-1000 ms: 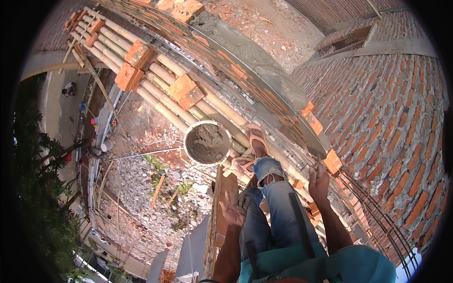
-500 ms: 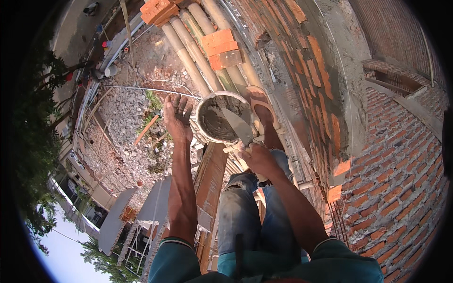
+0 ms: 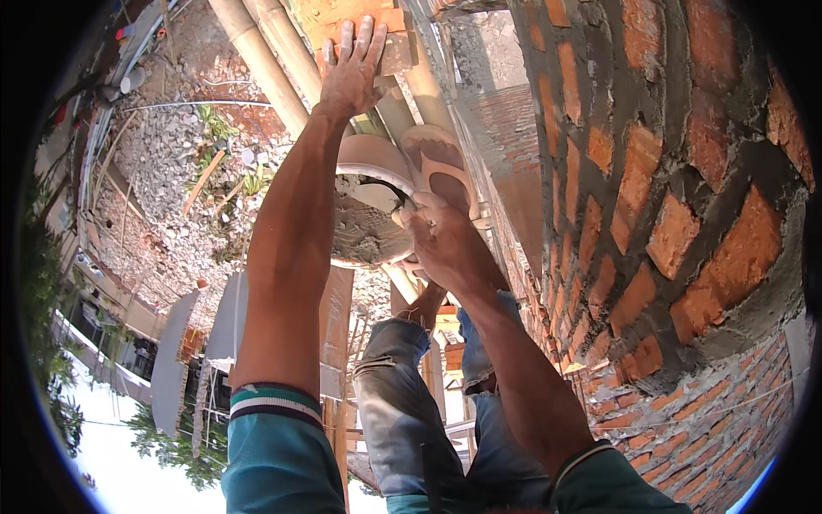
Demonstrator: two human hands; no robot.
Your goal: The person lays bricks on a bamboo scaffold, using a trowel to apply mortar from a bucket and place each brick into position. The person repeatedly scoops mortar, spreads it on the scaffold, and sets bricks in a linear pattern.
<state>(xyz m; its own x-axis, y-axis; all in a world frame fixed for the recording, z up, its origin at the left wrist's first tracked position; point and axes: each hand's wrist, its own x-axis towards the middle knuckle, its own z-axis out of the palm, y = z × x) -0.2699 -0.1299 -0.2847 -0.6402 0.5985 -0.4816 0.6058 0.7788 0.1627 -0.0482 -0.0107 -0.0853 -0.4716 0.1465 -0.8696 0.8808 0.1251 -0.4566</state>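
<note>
My left hand (image 3: 349, 79) reaches forward over the bamboo, fingers spread and lying across orange bricks (image 3: 396, 53). My right hand (image 3: 438, 233) is closed around the handle of a trowel, which is mostly hidden by the fingers. The trowel's pale blade (image 3: 375, 194) dips into grey mortar (image 3: 372, 233) in a round bucket (image 3: 372, 156). My left forearm covers the bucket's left side. A foot in a brown sandal (image 3: 441, 154) stands right beside the bucket.
Bamboo poles (image 3: 267, 73) form the platform under the bricks and bucket. A brick wall (image 3: 634, 227) with wet mortar joints rises close on the right. Rubble ground (image 3: 158, 163) lies below at the left. A wooden board (image 3: 336, 295) runs beside my legs.
My left hand has moved forward from beside the bucket onto the bricks. My right hand has moved forward with the trowel to the bucket's far right rim. The view has shifted toward the wall.
</note>
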